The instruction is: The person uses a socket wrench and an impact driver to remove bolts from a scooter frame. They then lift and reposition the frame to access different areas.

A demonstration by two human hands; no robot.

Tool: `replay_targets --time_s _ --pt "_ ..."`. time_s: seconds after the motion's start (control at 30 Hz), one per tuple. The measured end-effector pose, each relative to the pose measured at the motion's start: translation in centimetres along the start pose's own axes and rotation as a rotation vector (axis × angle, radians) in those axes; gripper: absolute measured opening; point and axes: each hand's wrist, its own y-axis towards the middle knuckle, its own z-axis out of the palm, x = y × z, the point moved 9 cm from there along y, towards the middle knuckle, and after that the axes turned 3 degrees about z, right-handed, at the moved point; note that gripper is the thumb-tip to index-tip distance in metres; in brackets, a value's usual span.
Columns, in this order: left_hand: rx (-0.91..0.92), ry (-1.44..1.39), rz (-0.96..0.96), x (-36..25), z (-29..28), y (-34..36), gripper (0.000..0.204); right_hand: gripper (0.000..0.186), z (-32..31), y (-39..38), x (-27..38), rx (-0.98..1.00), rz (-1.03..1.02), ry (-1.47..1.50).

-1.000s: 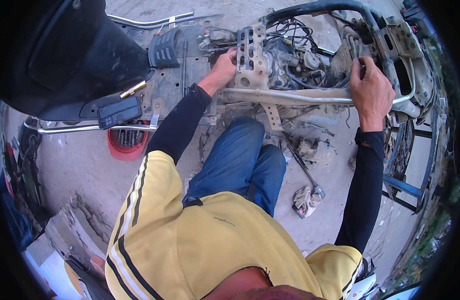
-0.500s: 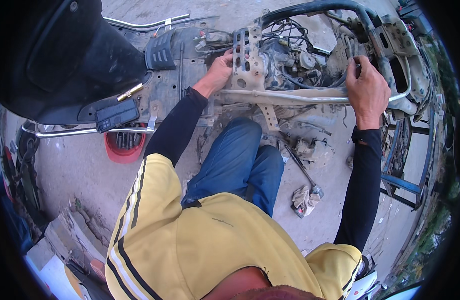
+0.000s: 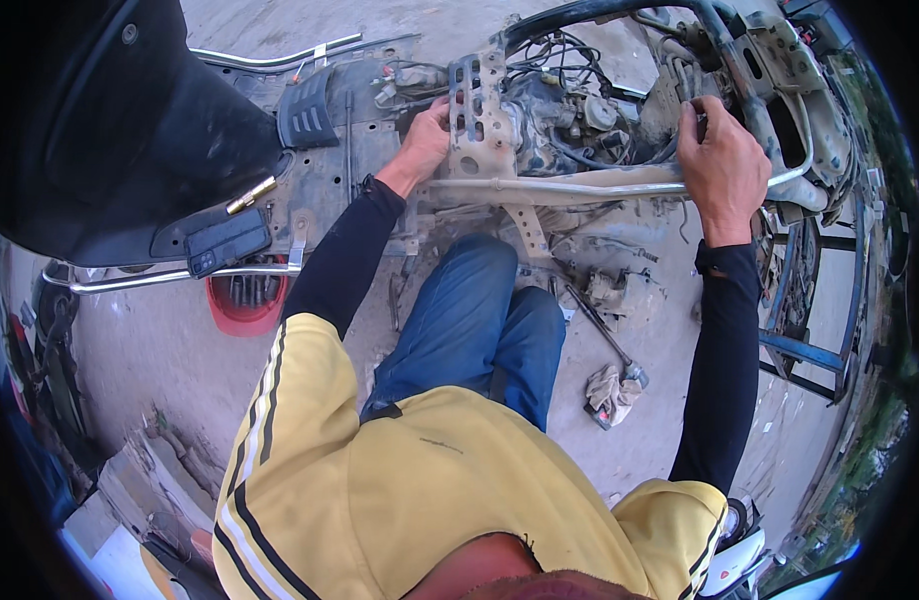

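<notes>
A stripped scooter frame (image 3: 570, 188) lies across in front of me, its engine (image 3: 570, 125) dusty and ringed by black cables and hoses. My left hand (image 3: 423, 148) grips the left edge of a perforated metal bracket (image 3: 483, 140); its fingertips are partly hidden there. Over the right part of the frame, beside the curved black tube (image 3: 745, 85), is my right hand (image 3: 725, 170). Its thumb and fingers are curled together in a pinch, and what lies between them is too small to make out. A silver side rail (image 3: 620, 189) runs just below both hands.
On the floorboard at left lie a phone (image 3: 228, 243) and a brass-coloured cylinder (image 3: 251, 195), near a large black panel (image 3: 150, 120). Below sits a red container (image 3: 246, 305) of sockets. A long-handled wrench (image 3: 602, 325) and a rag (image 3: 612, 392) lie right of my knees. A blue metal stand (image 3: 805, 348) is at right.
The whole scene sits slightly further left and higher in view. Both hands keep nearly the same places on the frame.
</notes>
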Motion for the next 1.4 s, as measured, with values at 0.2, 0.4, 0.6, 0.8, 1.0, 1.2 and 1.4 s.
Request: replay_targets --time_s 0.2,0.4,0.6,0.8,1.0,1.2,1.4 --pt "-0.016 -0.260 -0.109 1.0 0.3 -0.9 0.035 0.018 0.1 0.0 0.1 0.008 -0.021 -0.018" --pt "-0.009 0.047 -0.013 0.5 -0.7 -0.1 0.042 0.018 -0.1 -0.2 -0.1 -0.057 -0.044 0.017" --pt "-0.001 -0.268 -0.145 2.2 -0.4 -0.6 0.043 0.017 0.1 -0.4 -0.3 -0.063 -0.053 -0.006" --pt "-0.006 0.040 -0.006 1.0 -1.1 0.1 0.041 0.019 0.2 -0.4 -0.3 -0.097 -0.061 0.005" --pt "-0.017 -0.203 -0.120 1.5 -0.8 -0.6 0.038 0.018 0.4 -0.3 -0.2 -0.059 -0.044 -0.004" --pt "0.012 0.111 0.062 -1.3 0.4 -0.2 0.038 0.019 0.2 -0.3 -0.4 -0.024 -0.031 -0.013" --pt "0.014 -0.019 -0.024 0.4 -0.5 -0.7 0.048 0.020 0.3 -0.1 -0.1 -0.031 -0.042 -0.003"
